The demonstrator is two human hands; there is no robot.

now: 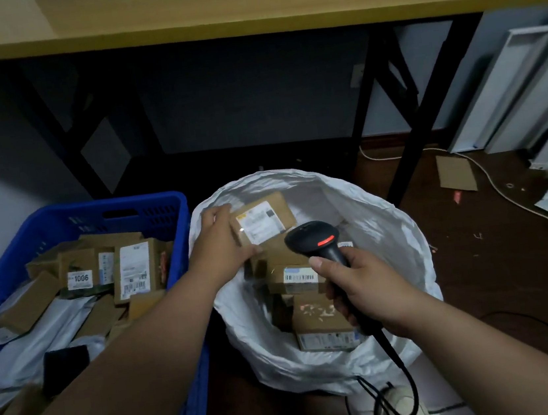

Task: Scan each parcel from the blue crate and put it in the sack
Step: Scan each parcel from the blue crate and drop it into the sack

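Note:
My left hand holds a small brown parcel with a white label over the open mouth of the white sack. My right hand grips the handle of a black barcode scanner, whose red light glows; its head sits just below the held parcel. Several brown parcels lie inside the sack. The blue crate on the left holds several more boxes and white mailers, one labelled 1006.
A yellow-topped table with black legs stands behind the sack and crate. White panels lean at the right wall. A white cable, cardboard scraps and papers lie on the dark floor to the right. The scanner cord trails down.

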